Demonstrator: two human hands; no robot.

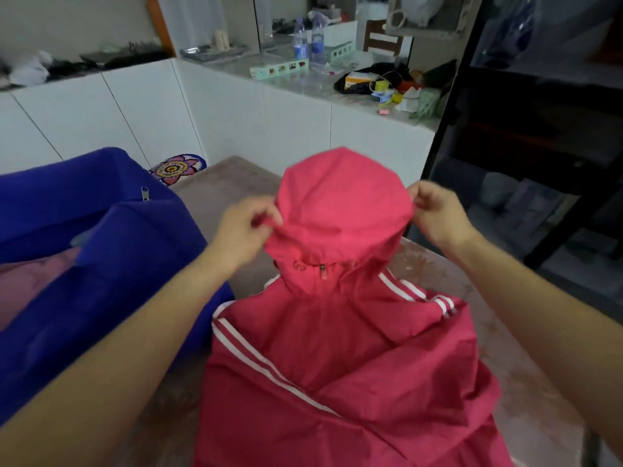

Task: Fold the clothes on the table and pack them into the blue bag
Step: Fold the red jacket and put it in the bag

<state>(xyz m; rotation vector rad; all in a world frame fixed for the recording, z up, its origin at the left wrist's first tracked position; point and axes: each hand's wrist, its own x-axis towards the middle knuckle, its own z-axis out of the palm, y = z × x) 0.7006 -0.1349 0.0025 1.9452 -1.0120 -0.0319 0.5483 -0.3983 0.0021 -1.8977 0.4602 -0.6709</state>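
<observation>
A pink hooded jacket (340,348) with white sleeve stripes lies on the table (232,183), sleeves folded in over its body. Its hood (344,203) is lifted off the table. My left hand (246,230) pinches the hood's left edge. At the hood's right edge, my right hand (435,214) pinches the fabric. The blue bag (111,257) stands open on the left of the table, touching the jacket's left shoulder. A folded pale pink garment (30,281) lies inside it.
A white counter (303,92) behind the table carries bottles, boxes and loose clutter. A dark shelving unit (526,156) stands close to the table's right edge. A flower-patterned mat (178,168) lies on the floor past the bag.
</observation>
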